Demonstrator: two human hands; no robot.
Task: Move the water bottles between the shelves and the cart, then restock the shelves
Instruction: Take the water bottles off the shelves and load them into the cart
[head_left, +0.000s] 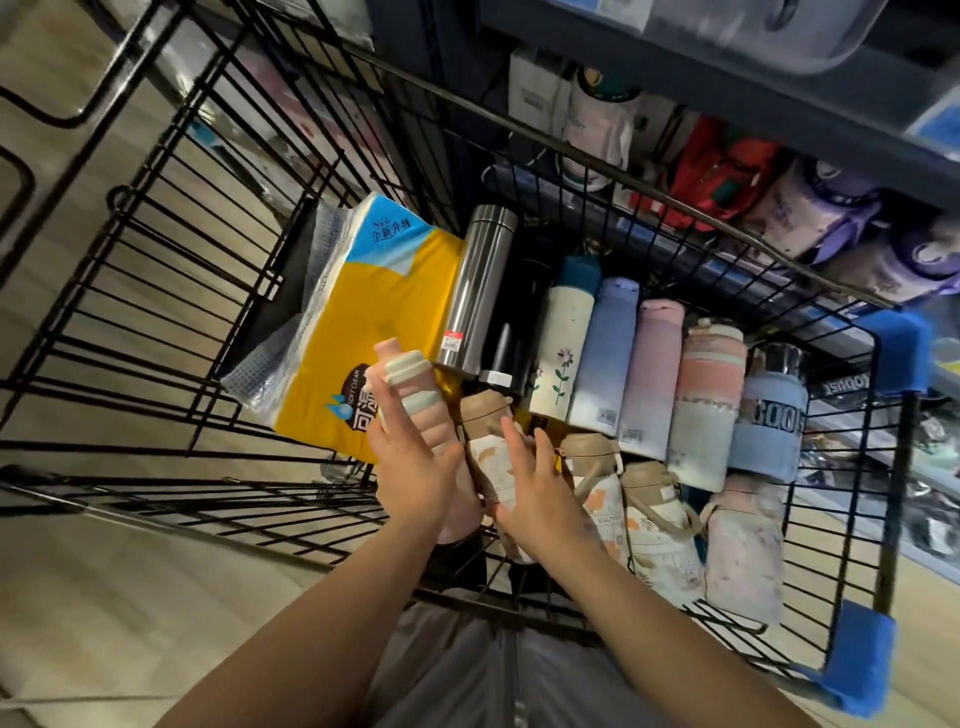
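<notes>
Inside the black wire cart (218, 322) lie several water bottles in rows. My left hand (415, 467) grips a pink bottle with a pale green ribbed lid (413, 384), held upright over the cart's near edge. Just to its right, my right hand (540, 488) rests with straight fingers on a cream bottle with a brown cap (485, 441). Two similar cream bottles (649, 525) lie beside it. Behind them lie a steel flask (475, 291), a floral white bottle (563, 348), a blue one (605, 353), a pink one (652, 374) and others.
A yellow pack of tissue paper (374, 322) fills the cart's left part. The shelf (779, 104) beyond the cart holds purple (810, 208), red and white bottles. Blue corner guards (862, 660) mark the cart's right side. Wood-look floor lies to the left.
</notes>
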